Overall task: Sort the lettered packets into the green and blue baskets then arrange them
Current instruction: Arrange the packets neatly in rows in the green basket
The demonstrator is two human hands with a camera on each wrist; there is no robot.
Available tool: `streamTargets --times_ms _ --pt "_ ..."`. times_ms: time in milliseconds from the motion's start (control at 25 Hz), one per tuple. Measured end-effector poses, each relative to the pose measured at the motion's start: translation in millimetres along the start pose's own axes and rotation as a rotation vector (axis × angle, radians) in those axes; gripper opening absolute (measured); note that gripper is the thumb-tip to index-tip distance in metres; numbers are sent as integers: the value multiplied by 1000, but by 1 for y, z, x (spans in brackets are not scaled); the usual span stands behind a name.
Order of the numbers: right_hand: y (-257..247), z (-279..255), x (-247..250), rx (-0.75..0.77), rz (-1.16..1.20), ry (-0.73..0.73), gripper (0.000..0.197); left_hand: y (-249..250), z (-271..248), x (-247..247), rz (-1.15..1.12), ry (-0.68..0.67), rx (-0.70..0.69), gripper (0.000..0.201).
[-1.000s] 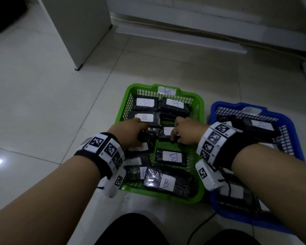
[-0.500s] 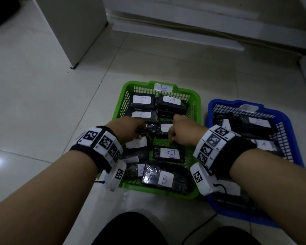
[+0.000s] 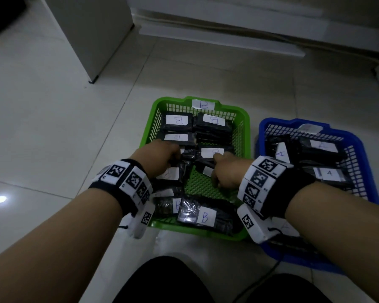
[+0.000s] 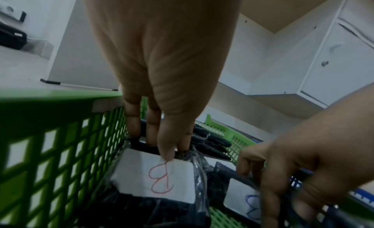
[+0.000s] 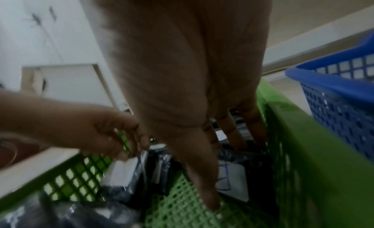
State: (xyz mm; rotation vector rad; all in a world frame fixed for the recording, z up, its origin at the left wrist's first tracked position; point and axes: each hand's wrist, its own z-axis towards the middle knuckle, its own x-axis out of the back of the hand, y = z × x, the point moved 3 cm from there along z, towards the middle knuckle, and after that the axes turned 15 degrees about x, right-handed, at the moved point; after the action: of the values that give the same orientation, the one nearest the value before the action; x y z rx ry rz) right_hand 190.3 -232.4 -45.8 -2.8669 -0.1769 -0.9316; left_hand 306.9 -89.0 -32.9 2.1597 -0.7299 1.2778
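Note:
A green basket (image 3: 247, 127) tagged B holds several black packets with white B labels. The blue basket (image 3: 298, 123) to its right holds packets labelled A (image 3: 328, 172). Both hands are down inside the green basket. My left hand (image 3: 175, 153) pinches the far end of a packet with a red B label (image 4: 153, 178), thumb on the label and fingers behind the packet's far end. My right hand (image 3: 214, 169) grips a packet with a blue B label (image 5: 232, 183), thumb at its near edge and fingers at its far edge. Bare basket floor (image 3: 206, 186) shows just in front of the right hand.
Both baskets sit side by side on a pale tiled floor. A white cabinet (image 3: 92, 36) stands at the back left, and a low white ledge (image 3: 223, 38) runs along the far wall. My dark-clad knees (image 3: 162, 281) and a cable (image 3: 260, 278) are near the front.
The right hand has drawn the middle B packet away from me, baring the green floor where it lay. The left hand has moved slightly farther into the basket.

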Motion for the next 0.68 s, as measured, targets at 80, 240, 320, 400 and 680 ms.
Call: streamTargets --times_ms 80,240,320,400,680 --pt "2 1 3 42 117 69 36 1 -2 0 -52 -9 22 29" --pt "1 -5 10 54 346 107 31 -1 -6 0 -32 -38 45 37" --pt "-4 -14 16 -20 298 207 28 -2 -10 -1 -26 -54 54 45" --pt "-13 -27 22 -28 217 330 26 -1 -16 -2 -11 -44 44 51" --pt "-56 -50 -7 202 350 153 96 -3 -27 1 8 8 15 50"
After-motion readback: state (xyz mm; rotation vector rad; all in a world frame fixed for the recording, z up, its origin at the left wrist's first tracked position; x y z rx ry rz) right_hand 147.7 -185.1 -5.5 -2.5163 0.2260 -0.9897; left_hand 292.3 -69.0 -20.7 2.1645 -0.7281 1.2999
